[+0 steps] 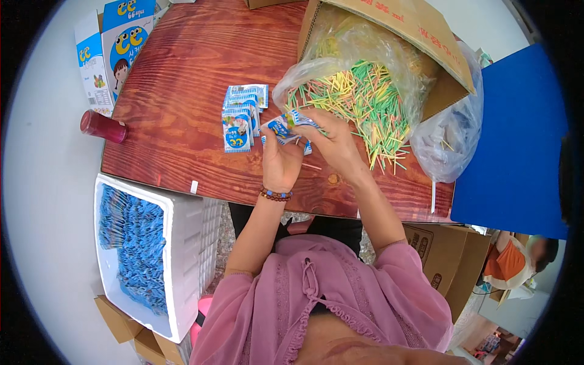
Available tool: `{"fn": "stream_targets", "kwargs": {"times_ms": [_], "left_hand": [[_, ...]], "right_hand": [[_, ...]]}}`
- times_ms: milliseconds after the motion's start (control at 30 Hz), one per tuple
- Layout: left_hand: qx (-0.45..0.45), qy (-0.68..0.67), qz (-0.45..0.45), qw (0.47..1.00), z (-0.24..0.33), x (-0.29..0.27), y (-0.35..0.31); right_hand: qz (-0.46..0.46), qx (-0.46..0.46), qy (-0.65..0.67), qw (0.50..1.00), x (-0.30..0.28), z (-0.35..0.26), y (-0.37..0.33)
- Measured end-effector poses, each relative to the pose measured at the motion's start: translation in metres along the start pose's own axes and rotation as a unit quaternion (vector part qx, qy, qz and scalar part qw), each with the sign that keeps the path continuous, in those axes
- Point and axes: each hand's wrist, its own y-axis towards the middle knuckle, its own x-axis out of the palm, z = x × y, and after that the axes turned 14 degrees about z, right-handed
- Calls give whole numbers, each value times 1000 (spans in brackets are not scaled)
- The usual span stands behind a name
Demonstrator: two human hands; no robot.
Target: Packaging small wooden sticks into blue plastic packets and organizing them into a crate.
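Observation:
Both my hands are together over the middle of the table, near its front. My left hand (281,163), with a beaded bracelet at the wrist, grips small blue-and-white packets (278,126) between thumb and fingers. My right hand (334,143) pinches the upper right end of the same packets; its fingertips are partly hidden, so anything else in them cannot be made out. Just left of my hands lies an overlapping row of similar packets (236,132). Beyond my right hand, a heap of thin yellow, green and pink sticks (347,91) spills onto the table.
A cardboard box (447,91) on its side holds the sticks' clear plastic bag (292,79). At left are a red jar (104,126) and printed cartons (125,45). A white foam box (188,237) of blue packets stands lower left. A blue panel (511,146) stands right; another person (511,261) is beyond.

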Motion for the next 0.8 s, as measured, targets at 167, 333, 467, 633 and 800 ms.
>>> {"fn": "stream_targets", "kwargs": {"times_ms": [167,333,467,633,800], "left_hand": [[17,-2,21,1000,3,-11,4],[26,4,29,999,21,-13,-4],[93,16,47,994,45,-20,-6],[294,162,105,936,84,-50,-22],[371,333,151,853,93,-72,-25]], "right_hand": [[57,150,122,979,20,-1,-10],[6,110,25,994,35,-3,-10],[19,-69,-3,997,45,-5,1],[-87,-58,-43,994,58,3,4],[-148,18,-34,988,94,24,16]]}}
